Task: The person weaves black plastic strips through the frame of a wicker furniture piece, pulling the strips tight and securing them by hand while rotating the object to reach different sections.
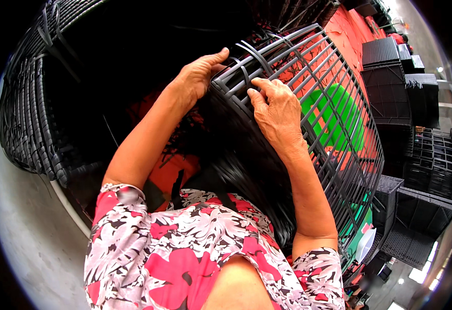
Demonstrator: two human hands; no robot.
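Note:
A dark frame of closely set bars (334, 72) leans across my lap, its near corner at the middle of the view. Over the bars near that corner loop flat black plastic strips (256, 55), with loose ends sticking up. My right hand (277, 111) is closed on the bars' near side, thumb and forefinger pinched at one strip. At the corner's left side my left hand (197, 77) has its thumb raised and its fingers bent behind the frame. What those fingers hold is hidden.
A woven dark basketwork piece (29, 111) curves along the left. Through the bars show a green object (334, 116) and red sheeting (342, 31) on the floor. Woven black furniture pieces (386, 93) are stacked at the right. A bundle of black strips (257, 181) hangs by my lap.

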